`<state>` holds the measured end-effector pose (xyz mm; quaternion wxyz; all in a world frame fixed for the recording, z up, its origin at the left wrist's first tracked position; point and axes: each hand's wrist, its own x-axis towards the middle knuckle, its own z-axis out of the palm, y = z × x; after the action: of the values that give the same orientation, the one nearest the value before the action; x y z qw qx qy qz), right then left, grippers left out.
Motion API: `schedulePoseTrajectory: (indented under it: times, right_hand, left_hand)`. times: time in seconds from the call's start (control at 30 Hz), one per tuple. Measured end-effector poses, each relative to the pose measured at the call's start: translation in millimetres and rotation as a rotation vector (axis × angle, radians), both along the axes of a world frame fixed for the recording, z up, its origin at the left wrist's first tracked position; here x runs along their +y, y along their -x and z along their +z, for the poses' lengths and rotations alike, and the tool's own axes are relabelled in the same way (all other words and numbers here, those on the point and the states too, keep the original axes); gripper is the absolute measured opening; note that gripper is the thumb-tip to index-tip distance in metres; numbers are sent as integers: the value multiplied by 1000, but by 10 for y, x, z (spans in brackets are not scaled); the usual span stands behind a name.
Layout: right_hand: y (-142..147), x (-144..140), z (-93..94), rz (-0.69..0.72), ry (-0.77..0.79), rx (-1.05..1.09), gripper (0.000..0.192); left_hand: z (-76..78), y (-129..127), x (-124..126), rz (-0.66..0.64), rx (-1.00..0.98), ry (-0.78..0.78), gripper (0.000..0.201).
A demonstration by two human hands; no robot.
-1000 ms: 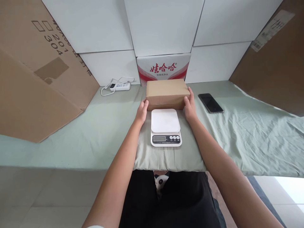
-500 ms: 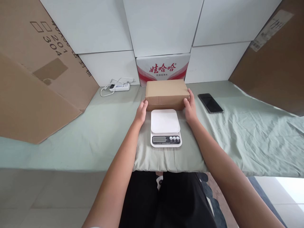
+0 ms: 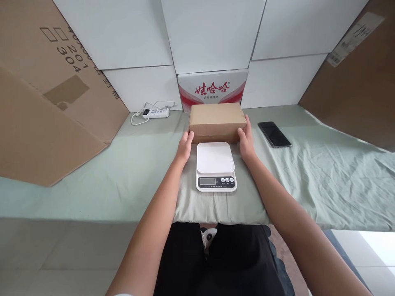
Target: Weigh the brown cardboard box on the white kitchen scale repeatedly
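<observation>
A closed brown cardboard box (image 3: pixel 217 123) rests behind the kitchen scale on the green cloth. My left hand (image 3: pixel 185 144) grips its left end, the thumb at the front corner. Around the right end is my right hand (image 3: pixel 246 139), with its thumb on the front face and fingers along the side. The fingers behind the box's edges are partly hidden. Just in front of the box, between my forearms, lies a white kitchen scale (image 3: pixel 215 158) with a bare platform, a blank-looking display and a row of buttons.
A black phone (image 3: pixel 274 134) lies to the right. A white power strip (image 3: pixel 156 112) with a cable is at the back left. Behind stand a red-and-white printed carton (image 3: pixel 212 88) and white panels. Large cardboard sheets (image 3: pixel 61 98) flank both sides of the green cloth (image 3: pixel 132 181).
My hands stay on the box's ends, with the thumbs shifted slightly inward. The box and scale are in the same places; the view has moved very slightly.
</observation>
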<state>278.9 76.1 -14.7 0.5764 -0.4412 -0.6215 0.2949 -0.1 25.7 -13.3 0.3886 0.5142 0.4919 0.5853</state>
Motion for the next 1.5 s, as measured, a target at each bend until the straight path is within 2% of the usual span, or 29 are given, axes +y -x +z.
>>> schedulePoseTrajectory:
  times: [0.1, 0.17, 0.3, 0.47, 0.6, 0.83, 1.07, 1.23, 1.33, 1.4, 1.5]
  right_hand:
    - [21, -74, 103, 14, -69, 31, 111]
    - [-3, -196, 180, 19, -116, 19, 108]
    - [-116, -602, 239, 1, -153, -9, 102]
    - [-229, -1095, 125, -38, -164, -29, 90]
    - [-257, -1269, 54, -65, -136, -29, 83]
    - [-256, -1292, 56, -63, -118, -27, 79]
    - [-255, -1313, 88, -106, -163, -13, 79]
    - [-256, -1324, 115, -91, -148, -64, 79]
    - [-278, -1313, 201, -88, -167, -68, 77]
    - [-290, -1282, 321, -95, -207, -62, 74]
    - [-269, -1129, 544, -75, -263, -61, 70]
  left_hand:
    - [113, -24, -51, 25, -1, -100, 100]
    - [204, -45, -168, 19, -12, -180, 105]
    - [299, -82, -597, -14, -9, -243, 96]
    - [167, -103, -1117, -2, -51, -199, 93]
    - [63, -126, -1305, 1, -80, -162, 88]
    - [39, -142, -1358, 16, -65, -124, 83]
    - [19, -99, -1370, 47, -56, -93, 90]
    - [61, -136, -1383, -8, -30, -106, 79]
    - [138, -145, -1368, -30, -73, -123, 77]
    - [242, -125, -1317, -34, -88, -167, 80]
    - [422, -54, -1105, -22, -58, -217, 81]
